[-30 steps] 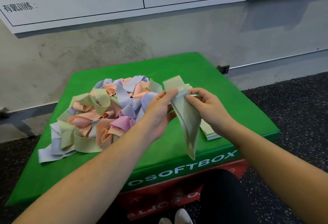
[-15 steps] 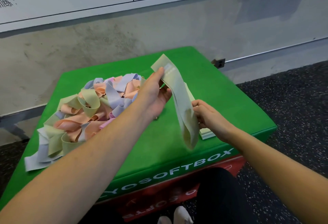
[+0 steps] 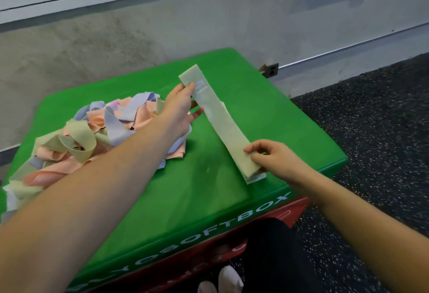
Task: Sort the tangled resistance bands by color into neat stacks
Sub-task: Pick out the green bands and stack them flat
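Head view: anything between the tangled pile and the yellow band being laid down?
Only bare green box top, crossed by the left hand; head view shows it.

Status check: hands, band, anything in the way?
Left hand and right hand pinch opposite ends of pale green band, flat over its stack. Tangled pile clear.

Pale green band (image 3: 222, 120), green box (image 3: 243, 97)

Even, soft indoor light, faint shadows, slight motion blur, wide-angle bending at the edges.
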A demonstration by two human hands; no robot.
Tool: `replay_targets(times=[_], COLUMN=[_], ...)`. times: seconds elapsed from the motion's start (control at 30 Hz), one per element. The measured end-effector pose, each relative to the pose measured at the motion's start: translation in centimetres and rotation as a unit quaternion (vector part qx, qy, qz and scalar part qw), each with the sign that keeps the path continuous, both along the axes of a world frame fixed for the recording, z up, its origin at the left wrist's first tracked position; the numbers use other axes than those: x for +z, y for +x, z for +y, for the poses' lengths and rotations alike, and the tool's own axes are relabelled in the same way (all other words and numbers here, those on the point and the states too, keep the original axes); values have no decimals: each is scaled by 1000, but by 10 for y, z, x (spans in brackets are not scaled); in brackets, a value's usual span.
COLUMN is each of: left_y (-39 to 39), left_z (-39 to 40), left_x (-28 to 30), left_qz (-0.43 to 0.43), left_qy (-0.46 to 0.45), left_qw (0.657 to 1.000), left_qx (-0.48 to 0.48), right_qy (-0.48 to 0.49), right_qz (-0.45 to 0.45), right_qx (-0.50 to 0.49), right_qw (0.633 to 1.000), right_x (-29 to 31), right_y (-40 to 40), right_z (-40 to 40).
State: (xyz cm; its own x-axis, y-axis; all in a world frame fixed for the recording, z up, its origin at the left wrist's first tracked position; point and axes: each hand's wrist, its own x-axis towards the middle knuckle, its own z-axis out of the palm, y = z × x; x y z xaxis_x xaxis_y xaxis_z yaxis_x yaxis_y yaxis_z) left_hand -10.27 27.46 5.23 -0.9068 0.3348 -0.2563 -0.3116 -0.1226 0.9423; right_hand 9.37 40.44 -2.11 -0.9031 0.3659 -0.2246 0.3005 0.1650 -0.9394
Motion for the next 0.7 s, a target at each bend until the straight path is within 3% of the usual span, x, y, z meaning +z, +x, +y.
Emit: replay_targets(times=[0.17, 0.27, 0.4, 0.5, 0.7], left_y=[-19, -30, -43, -51, -66], left_z=[19, 29, 39, 45, 59], left_x=[-22, -37, -59, -74, -89], left_qz=[23, 51, 102, 114, 119], left_qy=[-43, -95, -209, -234, -225], left_qw=[999, 994, 971, 963, 966], left_qx=[-14, -27, -55, -62, -51], right_qy=[-20, 98, 270, 311, 366], right_qz=[3, -10, -29, -42, 42], right_qx=[1, 35, 104, 145, 184], right_qw=[1000, 995, 957, 938, 911], right_x=[-5, -10, -21, -33, -49], right_y=[3, 1, -1, 3, 16], right_z=[11, 18, 22, 31, 48])
